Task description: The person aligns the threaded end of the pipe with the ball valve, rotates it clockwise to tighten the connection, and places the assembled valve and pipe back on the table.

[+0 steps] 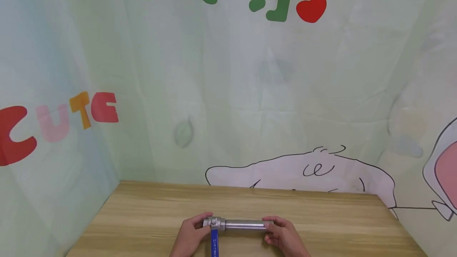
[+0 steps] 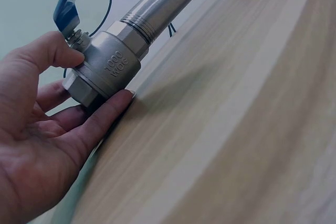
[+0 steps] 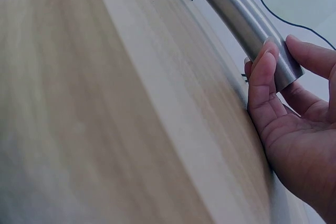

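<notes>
A steel ball valve (image 2: 107,61) marked "1000 WOG" is joined to a shiny metal pipe (image 1: 244,224), whose threads partly show at the joint. My left hand (image 1: 191,233) grips the valve body, thumb on one side and fingers around the other. From the valve's stem the blue lever handle (image 1: 214,243) points toward me in the head view. At the pipe's plain right end, my right hand (image 3: 299,114) holds it between thumb and curled fingers. Both hands keep the pipe roughly level, side to side over the table.
A wood-grain table (image 1: 150,201) lies beneath the hands. Behind it and at both sides hangs a pale green cloth backdrop (image 1: 228,90) with printed letters, a red heart (image 1: 312,8) and a line-drawn cartoon figure (image 1: 285,173).
</notes>
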The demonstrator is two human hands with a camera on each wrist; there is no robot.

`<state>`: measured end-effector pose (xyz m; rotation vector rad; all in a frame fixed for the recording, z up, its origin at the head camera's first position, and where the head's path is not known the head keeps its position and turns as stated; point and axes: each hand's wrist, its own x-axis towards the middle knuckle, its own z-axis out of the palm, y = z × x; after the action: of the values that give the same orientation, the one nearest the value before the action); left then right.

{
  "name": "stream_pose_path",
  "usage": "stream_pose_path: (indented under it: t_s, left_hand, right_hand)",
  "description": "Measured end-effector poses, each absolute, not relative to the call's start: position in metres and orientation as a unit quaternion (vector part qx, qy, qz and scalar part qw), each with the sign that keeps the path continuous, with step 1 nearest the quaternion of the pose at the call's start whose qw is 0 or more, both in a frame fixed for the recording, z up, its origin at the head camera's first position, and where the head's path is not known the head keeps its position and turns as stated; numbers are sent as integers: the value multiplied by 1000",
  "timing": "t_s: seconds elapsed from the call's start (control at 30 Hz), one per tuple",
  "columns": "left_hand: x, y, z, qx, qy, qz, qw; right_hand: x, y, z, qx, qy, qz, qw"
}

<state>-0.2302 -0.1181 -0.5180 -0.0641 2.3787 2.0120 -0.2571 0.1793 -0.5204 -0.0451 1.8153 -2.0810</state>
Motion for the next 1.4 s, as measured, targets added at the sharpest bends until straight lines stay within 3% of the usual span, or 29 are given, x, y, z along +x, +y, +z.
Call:
stream_pose_path:
  t_s: [0.8,1.4]
  left_hand:
    - [-227,-117,-518,-2,745,667,16]
    - [-228,-119,-518,-9,751,661,7]
  right_hand:
    - [-256,182,-524,-13,662,-729,175]
    - [-259,183,-521,-11,653,-731,199]
